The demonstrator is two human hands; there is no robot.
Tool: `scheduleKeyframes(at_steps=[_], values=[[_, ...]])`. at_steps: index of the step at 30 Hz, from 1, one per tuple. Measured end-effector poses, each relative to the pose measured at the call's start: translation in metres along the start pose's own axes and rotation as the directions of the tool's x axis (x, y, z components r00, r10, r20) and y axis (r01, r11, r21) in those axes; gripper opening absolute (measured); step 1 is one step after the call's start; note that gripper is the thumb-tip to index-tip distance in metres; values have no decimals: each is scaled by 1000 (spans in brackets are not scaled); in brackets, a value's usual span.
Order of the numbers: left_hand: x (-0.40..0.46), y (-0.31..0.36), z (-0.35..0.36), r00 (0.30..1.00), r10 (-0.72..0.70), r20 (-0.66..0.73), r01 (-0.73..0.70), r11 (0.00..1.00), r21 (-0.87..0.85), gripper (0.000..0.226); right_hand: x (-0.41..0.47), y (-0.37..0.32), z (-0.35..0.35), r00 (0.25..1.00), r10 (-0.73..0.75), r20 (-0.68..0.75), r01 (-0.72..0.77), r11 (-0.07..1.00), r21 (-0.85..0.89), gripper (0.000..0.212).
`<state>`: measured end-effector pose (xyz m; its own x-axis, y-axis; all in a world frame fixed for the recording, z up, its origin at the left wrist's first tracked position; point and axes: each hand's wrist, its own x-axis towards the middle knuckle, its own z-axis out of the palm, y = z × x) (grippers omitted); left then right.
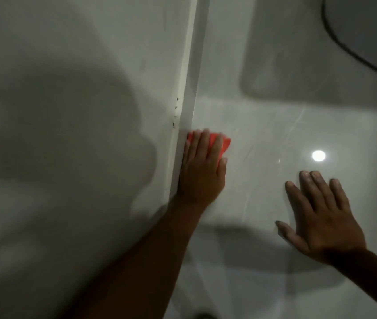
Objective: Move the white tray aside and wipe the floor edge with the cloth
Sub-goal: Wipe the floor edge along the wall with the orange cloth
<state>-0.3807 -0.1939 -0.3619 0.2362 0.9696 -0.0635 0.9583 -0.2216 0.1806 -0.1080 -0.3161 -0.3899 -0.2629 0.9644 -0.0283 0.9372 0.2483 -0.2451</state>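
Observation:
My left hand lies flat on an orange-red cloth, pressing it onto the glossy white floor right against the floor edge, a pale skirting strip at the foot of the wall. Only the cloth's far corners show past my fingers. My right hand rests flat on the floor tile to the right, fingers spread, holding nothing. No white tray is clearly in view.
The grey-white wall fills the left half. A dark-rimmed rounded object sits at the top right, casting a shadow on the tile. A ceiling light reflection shines on the floor. Small dark specks mark the wall by the skirting.

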Motion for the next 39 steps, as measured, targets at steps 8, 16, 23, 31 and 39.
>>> scheduleKeyframes(at_steps=[8,16,23,31,39], values=[[-232,16,10,984,-128,122,124,991,44,50,-2,4,9,999,0,-42,0,1000,15,92],[-150,5,12,1000,13,12,-13,1000,26,38,-2,4,10,998,1,-69,-1,1000,3,94],[13,9,4,996,2,-92,-1,1000,15,43,-2,5,10,998,-2,-70,3,1000,3,94],[-102,8,8,991,-34,-128,32,999,-18,34,-3,6,13,996,-1,-88,1,1000,-2,94],[-211,11,21,999,20,26,-22,997,73,53,-2,7,10,1000,1,-31,-1,1000,-4,95]])
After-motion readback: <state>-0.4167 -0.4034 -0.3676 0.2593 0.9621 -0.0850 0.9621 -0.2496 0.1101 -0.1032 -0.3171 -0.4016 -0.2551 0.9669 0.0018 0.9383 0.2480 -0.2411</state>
